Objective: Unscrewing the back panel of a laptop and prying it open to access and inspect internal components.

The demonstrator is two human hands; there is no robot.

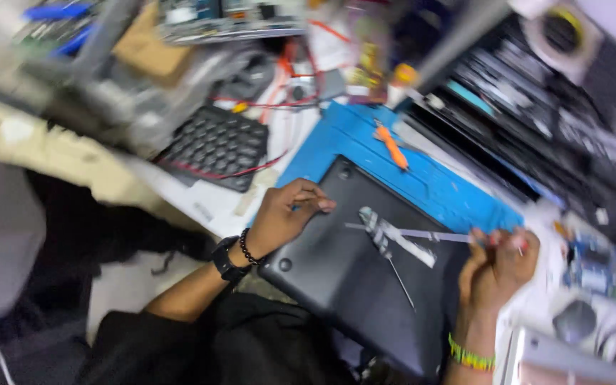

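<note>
While the head view is blurred by motion, the layout is readable: a black laptop (365, 264) lies underside up on a blue work mat (436, 185), which sits on a cluttered bench (208, 203).

The left hand (283, 217) rests on the upper left corner of the laptop, fingers curled and pressed down on the shell; something small may be pinched under the fingertips, but blur prevents confirmation. The right hand (497, 267) is closed around a thin tool (408, 233) with a long silvery shaft, which reaches leftward across the base panel. A pale strip (397, 239) lies on the panel beneath the shaft; its nature cannot be determined.

An orange-handled tool (391, 146) lies loose on the mat, apart from both hands. A black keyboard panel (215, 146) lies to the left, beyond the mat.

Judged step: work on the base panel, with the laptop steadied by one hand. The following move would call for firm downward bracing and a controlled tool tip, kept from skidding across the plastic.
</note>
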